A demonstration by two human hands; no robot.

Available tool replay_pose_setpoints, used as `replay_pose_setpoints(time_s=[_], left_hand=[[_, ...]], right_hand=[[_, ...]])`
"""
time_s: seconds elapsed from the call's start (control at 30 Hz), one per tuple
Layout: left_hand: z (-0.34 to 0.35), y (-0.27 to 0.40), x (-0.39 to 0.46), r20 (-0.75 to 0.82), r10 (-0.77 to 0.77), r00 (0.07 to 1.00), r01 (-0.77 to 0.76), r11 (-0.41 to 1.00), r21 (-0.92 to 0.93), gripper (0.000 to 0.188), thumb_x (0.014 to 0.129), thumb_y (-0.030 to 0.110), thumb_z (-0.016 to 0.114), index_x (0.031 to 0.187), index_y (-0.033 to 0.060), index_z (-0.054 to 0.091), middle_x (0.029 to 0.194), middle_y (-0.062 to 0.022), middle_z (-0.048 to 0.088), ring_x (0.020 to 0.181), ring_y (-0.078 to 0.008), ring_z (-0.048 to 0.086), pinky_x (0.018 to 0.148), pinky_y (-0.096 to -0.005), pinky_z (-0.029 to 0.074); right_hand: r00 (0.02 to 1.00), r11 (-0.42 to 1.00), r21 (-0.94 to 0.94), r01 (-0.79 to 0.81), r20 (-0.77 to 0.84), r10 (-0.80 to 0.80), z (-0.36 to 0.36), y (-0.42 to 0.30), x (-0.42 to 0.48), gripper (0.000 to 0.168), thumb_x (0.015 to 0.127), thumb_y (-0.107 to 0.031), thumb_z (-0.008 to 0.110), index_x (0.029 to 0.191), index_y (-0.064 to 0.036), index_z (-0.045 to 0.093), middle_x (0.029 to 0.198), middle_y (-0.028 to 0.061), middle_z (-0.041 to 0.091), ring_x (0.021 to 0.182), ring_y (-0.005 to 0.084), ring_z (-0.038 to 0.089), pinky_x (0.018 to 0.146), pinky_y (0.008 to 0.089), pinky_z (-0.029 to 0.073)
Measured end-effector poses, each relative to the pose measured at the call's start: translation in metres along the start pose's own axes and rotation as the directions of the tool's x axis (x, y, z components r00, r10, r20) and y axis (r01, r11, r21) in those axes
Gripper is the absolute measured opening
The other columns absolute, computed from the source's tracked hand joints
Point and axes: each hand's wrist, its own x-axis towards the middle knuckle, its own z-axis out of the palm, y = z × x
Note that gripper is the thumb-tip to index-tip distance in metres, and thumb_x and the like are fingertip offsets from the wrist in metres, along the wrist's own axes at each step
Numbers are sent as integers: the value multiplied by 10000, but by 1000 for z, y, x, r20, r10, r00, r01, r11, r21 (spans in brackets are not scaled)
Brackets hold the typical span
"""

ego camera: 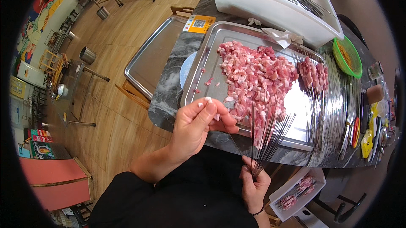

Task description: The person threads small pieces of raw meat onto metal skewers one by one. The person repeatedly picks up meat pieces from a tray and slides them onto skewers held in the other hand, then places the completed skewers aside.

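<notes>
My left hand (194,126) pinches a small pale piece of meat (208,99) between thumb and forefinger, above the near left edge of a steel tray (200,83). More bits of meat show at its curled fingers. In my right hand (256,183), below the tray, is a fanned bundle of thin metal skewers (266,145). One separate skewer (234,140) slants from there up to my left fingers. A heap of diced raw pink meat (257,72) covers the tray's middle. Skewers threaded with meat (313,74) lie along its right side.
Bare metal skewers (334,110) lie right of the tray, near a green basket (352,58) and yellow-handled tools (367,144). Behind stands a white tub (272,12) of skewers. A second tray (158,53) rests on a chair at left. Below right, a white bin (317,185) holds meat skewers.
</notes>
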Motion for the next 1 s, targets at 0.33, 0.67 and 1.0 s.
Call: replay_pose_setpoints(time_s=[0.33, 0.67, 1.0], left_hand=[[8, 25, 58, 541, 192, 819, -566, 117, 816, 196, 790, 152, 746, 905, 14, 666, 866, -137, 614, 837, -315, 627, 741, -414, 519], [-11, 38, 98, 149, 76, 986, -167, 523, 836, 153, 936, 161, 671, 906, 10, 669, 820, -54, 685, 661, -102, 650, 575, -251, 508], [-11, 27, 54, -4, -97, 995, 95, 967, 234, 183, 976, 41, 577, 1146, -21, 598, 922, -112, 682, 765, -156, 689, 699, -270, 589]], right_hand=[[976, 984, 152, 87, -209, -54, -5, 0, 6, 314, 940, -18, 587, 1249, 24, 624, 822, 23, 597, 673, 72, 504, 601, 198, 394], [986, 996, 91, 23, -164, -7, -18, -2, 5, 305, 891, 40, 596, 1184, 32, 680, 867, 30, 640, 711, 82, 557, 648, 209, 453], [995, 988, -122, 92, -20, -95, -14, -11, 8, 299, 894, 31, 605, 1180, 11, 689, 803, -19, 579, 686, 48, 496, 618, 196, 389]])
